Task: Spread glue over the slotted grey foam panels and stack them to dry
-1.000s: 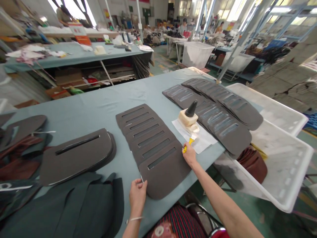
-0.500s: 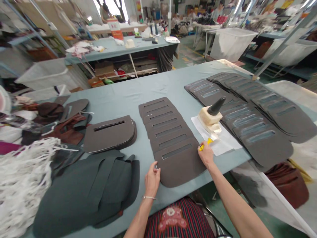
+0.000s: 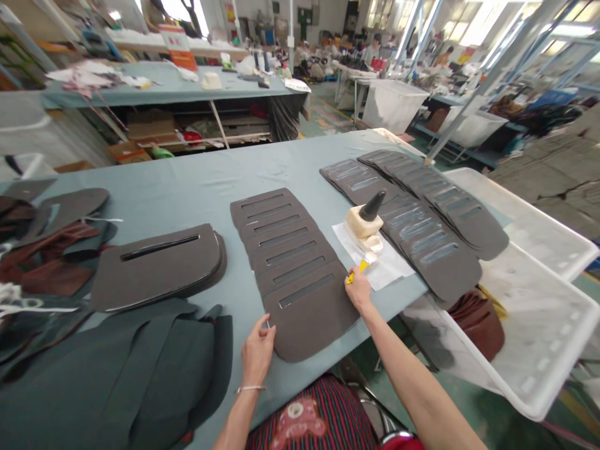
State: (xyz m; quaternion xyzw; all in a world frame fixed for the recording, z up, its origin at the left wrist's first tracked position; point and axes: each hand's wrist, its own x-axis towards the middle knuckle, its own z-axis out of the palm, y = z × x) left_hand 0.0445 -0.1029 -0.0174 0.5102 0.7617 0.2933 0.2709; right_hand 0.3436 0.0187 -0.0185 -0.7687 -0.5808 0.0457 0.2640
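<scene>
Observed on the table (image 3: 187, 181): overlapping slotted panels (image 3: 309, 325), beside them a white sheet (image 3: 388, 275) bearing a pale container (image 3: 362, 222), the left hand (image 3: 257, 353) at the panels' near-left edge, grip undeterminable, the right hand (image 3: 359, 292) clenched round a yellow-handled brush (image 3: 363, 265) near the container.

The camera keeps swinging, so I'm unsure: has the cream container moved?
No: the cream container still stands on the white sheet, beside the right-hand slotted panels.
</scene>
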